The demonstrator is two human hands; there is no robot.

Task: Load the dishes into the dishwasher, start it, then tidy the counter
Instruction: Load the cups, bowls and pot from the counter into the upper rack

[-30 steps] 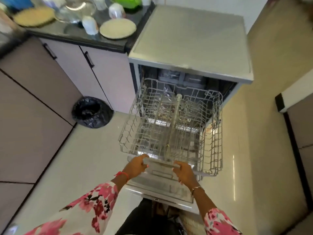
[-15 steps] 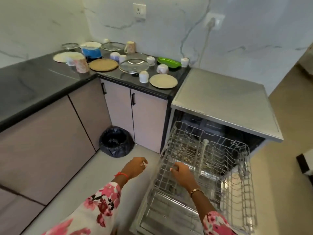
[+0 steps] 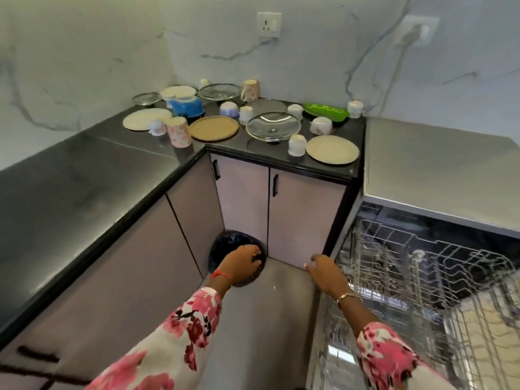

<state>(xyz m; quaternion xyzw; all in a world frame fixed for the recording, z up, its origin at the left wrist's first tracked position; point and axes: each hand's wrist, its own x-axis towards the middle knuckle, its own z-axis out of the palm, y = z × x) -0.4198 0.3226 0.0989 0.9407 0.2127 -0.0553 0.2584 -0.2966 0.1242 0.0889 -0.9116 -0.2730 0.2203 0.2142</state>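
The wire rack (image 3: 408, 266), right of the right hand (image 3: 326, 274), runs off the right and bottom edges. The left hand (image 3: 242, 266) hides part of the black bin (image 3: 228, 242). Beyond both hands, the wall plug (image 3: 413, 32) is blurred to a smear.

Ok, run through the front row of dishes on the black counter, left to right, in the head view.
Cream plate → floral cup → brown plate → glass lid → beige plate.
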